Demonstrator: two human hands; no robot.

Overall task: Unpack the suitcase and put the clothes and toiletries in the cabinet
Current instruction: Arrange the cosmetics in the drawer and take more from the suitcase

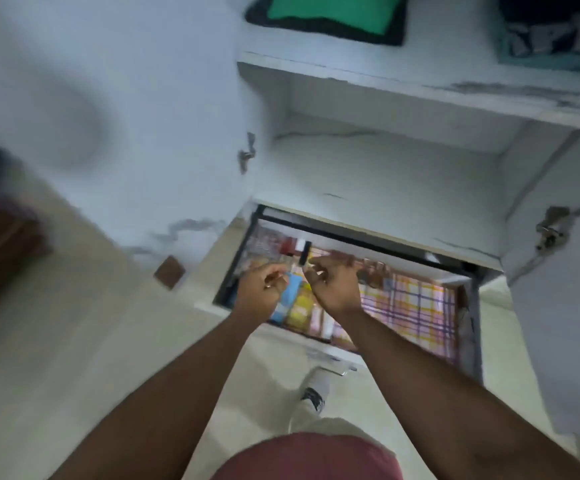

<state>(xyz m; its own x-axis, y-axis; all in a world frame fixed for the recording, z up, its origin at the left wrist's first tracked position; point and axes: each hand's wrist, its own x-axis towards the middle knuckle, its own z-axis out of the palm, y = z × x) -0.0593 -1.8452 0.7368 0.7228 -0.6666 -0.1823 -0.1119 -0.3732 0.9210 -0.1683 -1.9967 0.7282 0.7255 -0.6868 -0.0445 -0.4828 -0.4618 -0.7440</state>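
One open drawer (468, 327) is seen at the cabinet's (385, 174) base, lined with checked cloth (416, 306); toiletries (299, 308), too blurred to be counted, are packed at its left end. Two hands are held above them. Left hand (260, 287): fingers curled, something small apparently pinched. Right hand (333, 282): fingers curled; grip cannot be told.

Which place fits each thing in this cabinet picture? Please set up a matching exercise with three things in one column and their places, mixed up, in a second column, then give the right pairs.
Things:
1. green cushion
2. checked cloth
3. yellow packet

Places:
A. lining the right part of the open drawer
B. on the top shelf
C. in the drawer, below the right hand

Pairs: 1-B, 2-A, 3-C
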